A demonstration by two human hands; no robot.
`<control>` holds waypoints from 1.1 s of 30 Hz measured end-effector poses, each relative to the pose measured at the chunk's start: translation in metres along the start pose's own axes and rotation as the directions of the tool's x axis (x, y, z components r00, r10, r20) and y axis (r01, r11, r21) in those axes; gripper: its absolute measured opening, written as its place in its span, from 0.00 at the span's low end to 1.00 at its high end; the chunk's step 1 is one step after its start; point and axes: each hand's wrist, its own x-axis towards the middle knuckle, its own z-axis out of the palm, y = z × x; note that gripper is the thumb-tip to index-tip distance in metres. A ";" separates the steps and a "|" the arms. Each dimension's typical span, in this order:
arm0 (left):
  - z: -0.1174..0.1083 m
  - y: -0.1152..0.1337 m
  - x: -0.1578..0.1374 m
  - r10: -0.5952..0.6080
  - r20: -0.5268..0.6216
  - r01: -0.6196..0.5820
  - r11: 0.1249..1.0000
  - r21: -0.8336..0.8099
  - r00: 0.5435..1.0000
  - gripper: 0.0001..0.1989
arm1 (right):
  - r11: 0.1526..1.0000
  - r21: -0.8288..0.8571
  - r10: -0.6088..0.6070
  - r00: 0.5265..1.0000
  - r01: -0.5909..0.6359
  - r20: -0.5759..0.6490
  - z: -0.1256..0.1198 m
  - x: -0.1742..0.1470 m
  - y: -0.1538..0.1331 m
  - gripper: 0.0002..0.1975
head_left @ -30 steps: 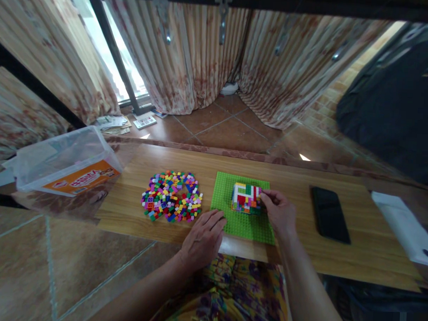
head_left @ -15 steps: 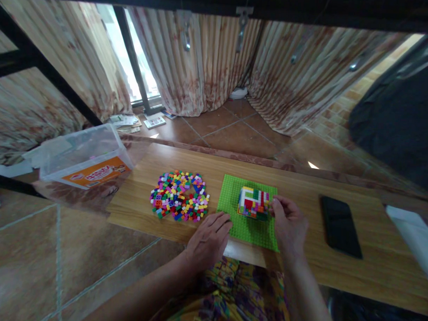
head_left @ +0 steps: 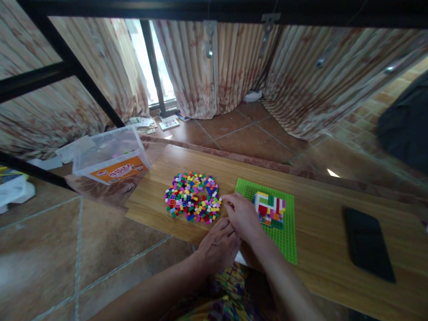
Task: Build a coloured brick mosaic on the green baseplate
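Note:
A heap of small multicoloured toy bricks [head_left: 184, 197] lies on the wooden table. My right hand [head_left: 243, 217] reaches across the left part of the green baseplate [head_left: 286, 242], its finger and thumb tips apart at the heap's right edge. No brick shows in its grip. On the baseplate stands a block built from many coloured bricks [head_left: 270, 209], with white, red and green on top. My left hand [head_left: 220, 245] rests flat at the table's front edge, by the baseplate's near left corner; my right hand partly covers its fingers.
A clear plastic box [head_left: 111, 152] with an orange label stands beyond the table's left end. A black phone [head_left: 367, 243] lies on the right part of the wooden table [head_left: 323, 239]. A dark metal bar [head_left: 152, 7] crosses above, before the curtains.
My right hand has left the right side of the brick build and moved left to the heap's edge. My left hand stays near the baseplate corner. The view has swung slightly left.

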 end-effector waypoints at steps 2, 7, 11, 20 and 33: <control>0.001 -0.001 -0.001 -0.001 -0.001 0.000 1.000 -0.008 1.000 0.10 | 0.999 -0.046 0.012 0.999 -0.011 0.031 0.003 0.009 0.000 0.12; -0.002 0.000 0.001 -0.002 0.003 0.002 1.000 -0.024 1.000 0.09 | 0.994 -0.108 0.019 0.997 -0.012 0.071 0.009 0.020 0.002 0.10; -0.004 0.001 0.002 -0.010 -0.008 0.010 1.000 -0.017 1.000 0.08 | 0.992 -0.125 0.016 0.998 -0.008 0.065 0.012 0.023 0.003 0.08; -0.001 0.000 0.000 -0.007 0.007 0.007 1.000 -0.027 1.000 0.11 | 0.958 0.285 0.069 0.979 -0.012 -0.190 -0.007 -0.015 -0.005 0.07; -0.006 -0.001 0.001 -0.029 -0.005 0.028 1.000 -0.011 1.000 0.16 | 0.820 0.490 0.539 0.688 -0.296 -0.487 -0.040 -0.092 0.087 0.16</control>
